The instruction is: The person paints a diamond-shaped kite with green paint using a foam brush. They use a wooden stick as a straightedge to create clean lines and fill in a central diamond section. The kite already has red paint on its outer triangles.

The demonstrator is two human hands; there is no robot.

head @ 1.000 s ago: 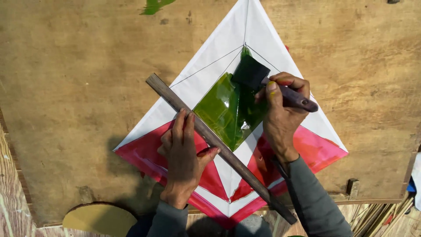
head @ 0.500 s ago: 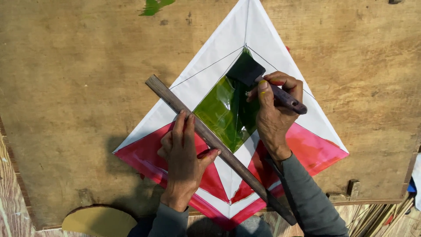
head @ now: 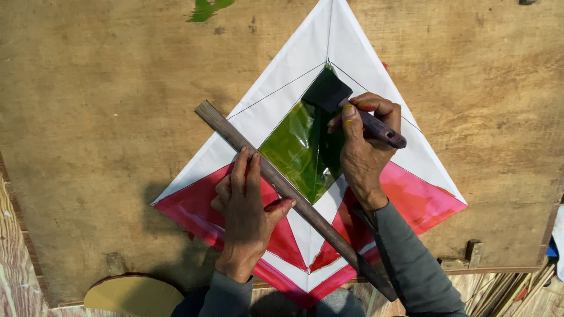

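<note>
A diamond-shaped kite sheet [head: 376, 170] of white paper lies flat on a brown wooden board [head: 106, 105], its lower corners painted red and a wet green diamond [head: 299, 152] filling its centre. At the top tip of that green patch sits the dark pad of a foam brush [head: 326, 93]. The right hand [head: 359, 149] comes in from below, wrist bent, fingers curled shut around the brush's purple handle, thumb laid along its upper side. A long dark wooden strip [head: 294, 196] runs diagonally across the sheet along the green patch's lower left edge. The left hand [head: 247, 214] lies palm down on it, fingers straight and close together, thumb spread to the right, pressing the strip flat rather than gripping it. Both forearms wear grey sleeves.

Against half a second earlier, the brush pad has moved a little up toward the green tip, and the right hand with it; the left hand and strip have stayed put. A yellow disc [head: 135, 296] shows at the board's lower edge.
</note>
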